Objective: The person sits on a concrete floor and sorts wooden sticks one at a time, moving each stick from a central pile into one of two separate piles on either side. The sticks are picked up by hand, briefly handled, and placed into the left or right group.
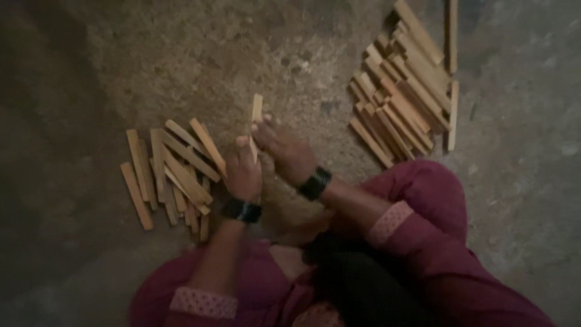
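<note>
I am looking straight down from a head camera at a person sitting on a rough, dim floor (181, 66), knees folded, in dark pink clothing with patterned cuffs.

At the left, near the left knee, lies a loose pile (172, 175) of flat, pale wooden sticks. They are scattered at mixed angles, some overlapping, spread from the far left toward the middle.

Just right of that pile is the left hand (243, 175), a dark bangle (241, 211) on its wrist. It is curled closed, and its fingers seem to grip the lower end of a single stick (256, 115), though the dim, soft view keeps me from being sure how firmly.

That stick stands nearly upright between the two hands, its top end pointing to the far side, above the bare floor in the middle of the scene.

The right hand (284, 151) sits touching the left one, just to its right, with its own dark bangle (315, 183). Its fingers close against the stick from the right side, so both hands are together, clamped on the same piece.

At the far right lies a second, tidier stack (402, 91) of similar sticks, mostly laid side by side on a slant, well apart from the hands. One long stick lies alone along its right edge.
</note>
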Demonstrator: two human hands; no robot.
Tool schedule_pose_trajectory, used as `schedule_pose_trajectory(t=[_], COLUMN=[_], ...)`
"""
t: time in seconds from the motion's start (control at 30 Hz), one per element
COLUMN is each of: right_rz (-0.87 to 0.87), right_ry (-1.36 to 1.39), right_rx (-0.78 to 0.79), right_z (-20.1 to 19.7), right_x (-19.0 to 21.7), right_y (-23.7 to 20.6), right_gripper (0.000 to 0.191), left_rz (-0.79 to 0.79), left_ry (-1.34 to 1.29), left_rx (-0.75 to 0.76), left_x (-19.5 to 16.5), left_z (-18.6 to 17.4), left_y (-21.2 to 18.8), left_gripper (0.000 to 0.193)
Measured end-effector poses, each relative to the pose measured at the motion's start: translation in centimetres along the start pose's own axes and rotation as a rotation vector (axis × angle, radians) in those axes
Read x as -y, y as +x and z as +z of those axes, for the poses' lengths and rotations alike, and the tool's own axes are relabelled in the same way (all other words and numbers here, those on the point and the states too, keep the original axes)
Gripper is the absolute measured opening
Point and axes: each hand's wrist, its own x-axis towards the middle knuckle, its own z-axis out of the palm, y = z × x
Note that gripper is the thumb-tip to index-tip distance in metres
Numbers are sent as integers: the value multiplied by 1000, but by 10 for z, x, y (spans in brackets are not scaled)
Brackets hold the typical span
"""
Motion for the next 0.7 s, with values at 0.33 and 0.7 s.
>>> schedule_pose_trajectory(t=[0.33, 0.7], right_rz=[6, 427], right_ry=[126, 687], right_rx=[167, -108], right_z=[-8, -17], right_x=[23, -26], right_y=[5, 19], right_gripper=[58, 29], left_rz=[-225, -285], left_ry=[-377, -423], left_rx=[105, 242], left_x=[-24, -35], left_z=[-21, -18], left_y=[8, 17], left_gripper=[67, 32])
